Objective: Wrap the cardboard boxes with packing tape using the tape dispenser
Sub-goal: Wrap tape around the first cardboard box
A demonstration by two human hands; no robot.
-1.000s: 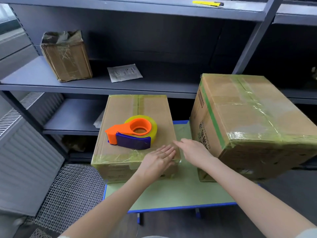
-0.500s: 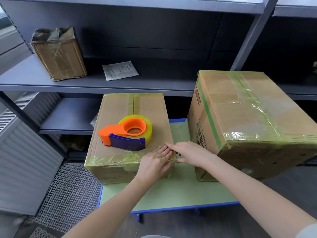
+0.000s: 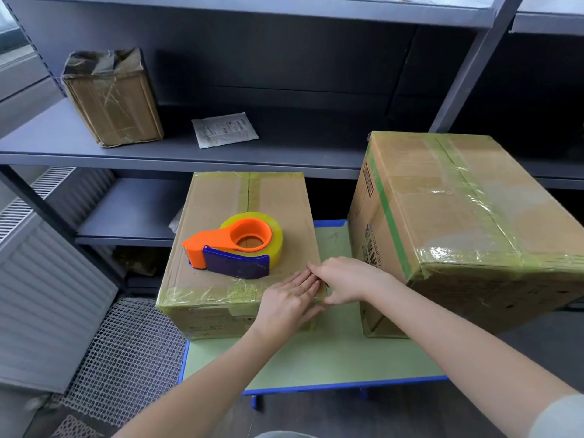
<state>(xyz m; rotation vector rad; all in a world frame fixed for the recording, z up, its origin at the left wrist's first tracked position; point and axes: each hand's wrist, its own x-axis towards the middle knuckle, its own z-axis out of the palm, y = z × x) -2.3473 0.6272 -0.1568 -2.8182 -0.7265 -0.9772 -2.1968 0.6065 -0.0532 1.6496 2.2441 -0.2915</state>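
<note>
A small taped cardboard box (image 3: pixel 221 200) stands on a low green table (image 3: pixel 316 358). On its top lies an orange and blue tape dispenser (image 3: pixel 237 248) with a yellowish tape roll. My left hand (image 3: pixel 290 298) lies flat with straight fingers on the box's near right corner. My right hand (image 3: pixel 344 279) rests on the same corner, fingers over the top edge and thumb down the right side. A larger taped cardboard box (image 3: pixel 458 222) stands to the right on the table.
Grey metal shelving (image 3: pixel 189 153) runs behind the table. A third wrapped box (image 3: pixel 110 99) and a white paper packet (image 3: pixel 224 129) lie on its middle shelf. A radiator (image 3: pixel 41 279) and a wire mesh mat (image 3: pixel 126 358) are at the left.
Both hands have come together on the small box's near right corner; the right hand moved in from the gap between the boxes. The dispenser has stayed put.
</note>
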